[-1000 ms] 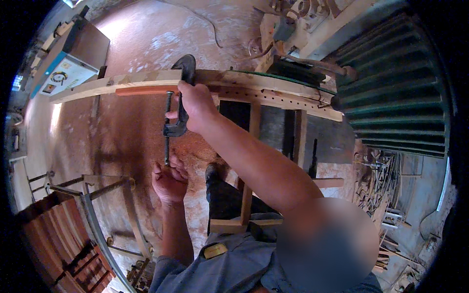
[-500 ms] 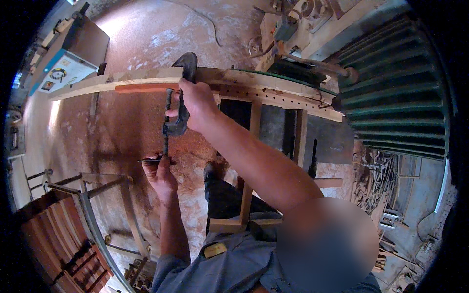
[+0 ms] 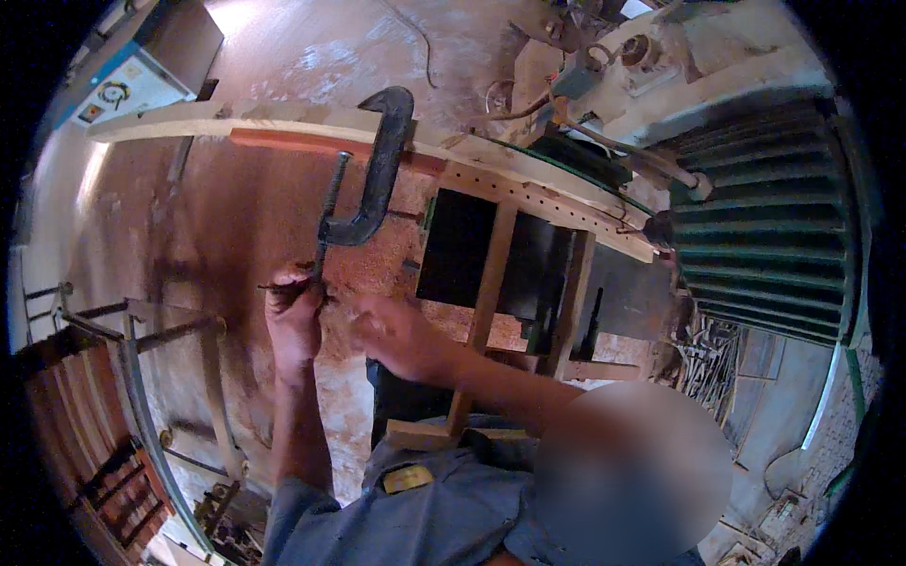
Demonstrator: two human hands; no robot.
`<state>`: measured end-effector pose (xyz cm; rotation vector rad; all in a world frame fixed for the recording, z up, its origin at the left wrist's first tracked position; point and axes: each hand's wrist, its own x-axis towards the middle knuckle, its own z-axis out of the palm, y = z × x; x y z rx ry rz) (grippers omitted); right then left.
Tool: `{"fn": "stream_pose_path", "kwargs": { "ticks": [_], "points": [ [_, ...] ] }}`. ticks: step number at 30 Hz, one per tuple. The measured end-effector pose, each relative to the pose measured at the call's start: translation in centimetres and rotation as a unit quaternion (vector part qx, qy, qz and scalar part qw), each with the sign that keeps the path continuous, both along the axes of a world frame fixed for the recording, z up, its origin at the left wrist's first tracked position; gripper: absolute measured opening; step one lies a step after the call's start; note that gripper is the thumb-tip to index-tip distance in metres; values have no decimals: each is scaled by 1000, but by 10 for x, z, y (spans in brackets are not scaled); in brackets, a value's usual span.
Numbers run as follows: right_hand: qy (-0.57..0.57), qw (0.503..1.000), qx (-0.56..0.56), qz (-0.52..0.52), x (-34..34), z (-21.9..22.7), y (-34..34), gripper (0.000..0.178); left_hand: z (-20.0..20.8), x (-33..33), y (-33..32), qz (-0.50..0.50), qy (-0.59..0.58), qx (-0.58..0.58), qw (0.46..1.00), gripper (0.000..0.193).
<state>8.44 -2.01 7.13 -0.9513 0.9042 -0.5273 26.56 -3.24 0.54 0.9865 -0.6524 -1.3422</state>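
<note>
A dark G-clamp hooks over a long pale wooden board and a reddish-brown strip along its near side. The clamp's threaded screw points toward me, its upper end close to the strip; whether they touch I cannot tell. My left hand is closed around the turning handle at the screw's near end. Beside it, my right hand is off the clamp frame, its fingers smeared by motion near the handle.
A pale rail with a row of holes runs on to the right, with wooden bars reaching toward me. Green ribbed machinery stands at the right. A grey box with a dial is at the far left, a metal-framed rack at the near left.
My right hand has let go of the clamp frame and come down toward me, beside my left hand. The left hand keeps its hold on the handle. The view has shifted slightly.
</note>
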Motion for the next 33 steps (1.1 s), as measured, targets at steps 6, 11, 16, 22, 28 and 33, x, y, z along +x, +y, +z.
{"fn": "stream_pose_path", "kwargs": {
  "ticks": [6, 11, 16, 22, 28, 33],
  "points": [
    [103, 990, -87, 37, -16, 21, 31, 32, -10, 22, -14, -150, 34, -9, 988, 21],
    [132, 990, -19, 51, -45, 25, 38, 28, 4, 26, -24, -228, 33, 83, 970, 15],
    [104, 994, 16, -11, -65, 7, 57, 23, 4, 31, -23, -236, 27, 86, 968, 12],
    [115, 993, 21, 5, -65, 14, 52, 20, 16, 25, -20, -221, -94, 70, 968, 10],
    [183, 979, -76, 47, -48, 20, 33, 21, 27, 24, -25, -267, -188, 68, 943, 13],
    [184, 963, -191, 49, -29, 33, 17, 24, 25, 16, -15, -155, -208, 36, 965, 17]
  ]
}}
